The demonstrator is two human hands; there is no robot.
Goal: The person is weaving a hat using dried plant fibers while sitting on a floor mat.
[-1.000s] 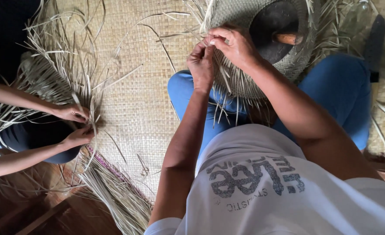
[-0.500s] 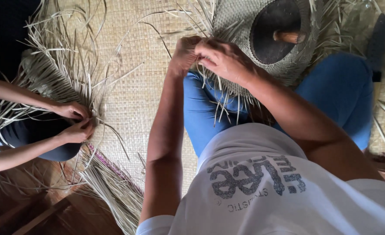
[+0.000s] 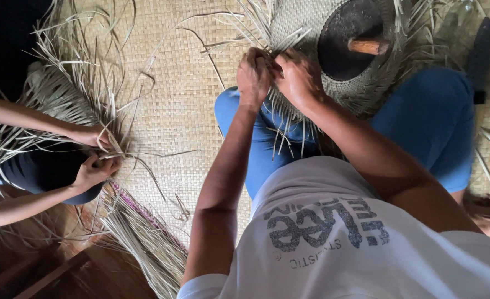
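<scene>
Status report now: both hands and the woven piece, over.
Left hand and right hand both pinching straw strips at the rim of the round woven piece on the lap. Dark stone weight on it. Nothing blocking.

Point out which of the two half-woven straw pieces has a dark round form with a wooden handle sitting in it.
The woven piece on the wearer's lap, where the left hand and right hand work. The co-worker's piece at left holds only loose strips.
</scene>
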